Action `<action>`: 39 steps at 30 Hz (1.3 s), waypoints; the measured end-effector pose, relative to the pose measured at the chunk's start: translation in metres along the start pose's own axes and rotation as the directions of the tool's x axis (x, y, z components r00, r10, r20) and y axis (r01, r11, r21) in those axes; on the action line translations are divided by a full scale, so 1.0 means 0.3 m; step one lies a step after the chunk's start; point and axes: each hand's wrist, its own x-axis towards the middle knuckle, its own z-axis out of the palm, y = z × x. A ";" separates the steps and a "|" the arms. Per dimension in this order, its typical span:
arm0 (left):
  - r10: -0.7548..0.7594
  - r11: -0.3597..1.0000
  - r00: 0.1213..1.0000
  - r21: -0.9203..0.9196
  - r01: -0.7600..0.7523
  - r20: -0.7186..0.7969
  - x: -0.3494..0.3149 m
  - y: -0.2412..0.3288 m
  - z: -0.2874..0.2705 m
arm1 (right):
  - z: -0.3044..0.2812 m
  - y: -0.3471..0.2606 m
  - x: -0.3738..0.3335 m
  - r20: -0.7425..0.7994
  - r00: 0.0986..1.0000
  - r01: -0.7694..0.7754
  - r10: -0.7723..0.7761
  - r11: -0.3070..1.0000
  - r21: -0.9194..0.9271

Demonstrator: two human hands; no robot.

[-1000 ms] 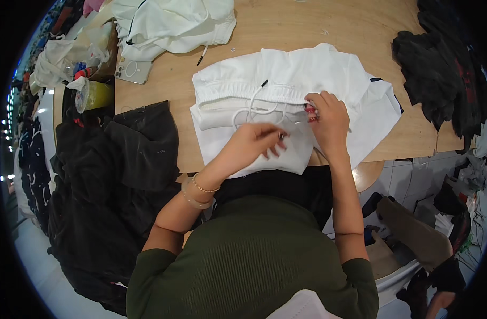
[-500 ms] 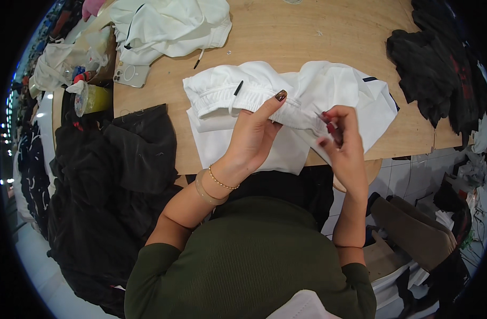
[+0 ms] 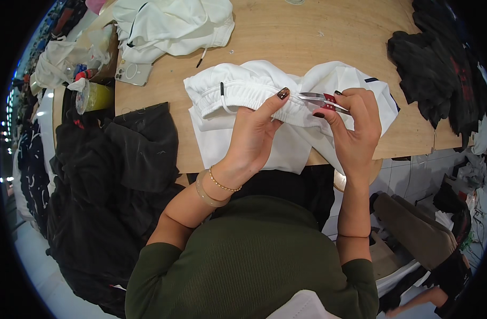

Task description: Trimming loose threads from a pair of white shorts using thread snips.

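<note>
A white garment (image 3: 299, 114) lies at the near edge of the wooden table (image 3: 286, 37); it should handle light, soft and floppy, its gathered waistband (image 3: 238, 95) offering the firmest hold. The left hand (image 3: 254, 135) pinches that waistband, thumb on top. Beside it, the right hand (image 3: 358, 122) grips small snips (image 3: 328, 99) by their red handles, likely the stiff, safe place to hold. Farther right, red marks (image 3: 460, 80) on black fabric (image 3: 424, 69) are unreadable.
</note>
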 end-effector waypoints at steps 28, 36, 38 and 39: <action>0.046 0.998 0.999 0.038 -0.046 -0.001 0.002 -0.012 0.003 | 0.003 -0.011 0.014 0.040 0.999 0.027 -0.025 0.999 -0.046; 0.041 0.998 0.999 0.041 -0.041 -0.005 -0.001 -0.010 0.003 | -0.004 -0.005 0.002 0.034 0.999 -0.020 0.021 0.999 -0.025; 0.043 0.998 0.999 0.037 -0.043 -0.005 -0.005 -0.008 0.009 | -0.006 -0.007 0.001 0.037 0.999 -0.025 0.026 0.999 -0.023; 0.044 0.999 0.999 0.032 -0.044 -0.005 -0.007 -0.007 0.011 | -0.008 -0.007 0.002 0.036 0.999 -0.016 0.017 1.000 -0.025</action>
